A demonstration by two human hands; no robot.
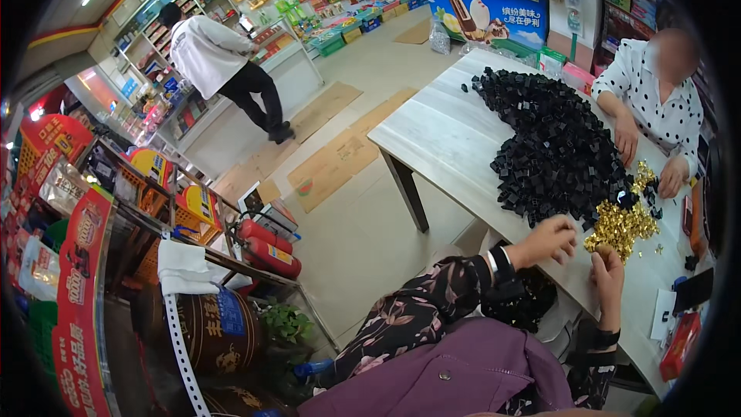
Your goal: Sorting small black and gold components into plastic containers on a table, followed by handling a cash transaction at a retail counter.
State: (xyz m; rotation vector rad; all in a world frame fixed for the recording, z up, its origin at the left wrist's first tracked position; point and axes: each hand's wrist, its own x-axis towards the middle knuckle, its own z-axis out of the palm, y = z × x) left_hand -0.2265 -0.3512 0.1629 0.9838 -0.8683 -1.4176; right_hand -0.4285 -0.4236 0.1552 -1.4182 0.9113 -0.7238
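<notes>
A wide heap of small black plastic pieces (552,139) covers much of the pale wooden table (432,127). Against its near right side lies a smaller pile of shiny gold pieces (627,225). My left hand (546,241) hovers by the table's near edge, beside the black heap, its fingers curled together; what they hold, if anything, is too small to make out. At the near side of the gold pile is my right hand (608,269), thumb and fingers pinched together. Whatever sits in that pinch cannot be made out.
Across the table a person in a dotted shirt (652,85) has both hands by the piles. A phone (693,289) and red box (681,346) lie at the right edge. Below my left arm is a container of dark pieces (525,301). Fire extinguishers (270,251) stand left.
</notes>
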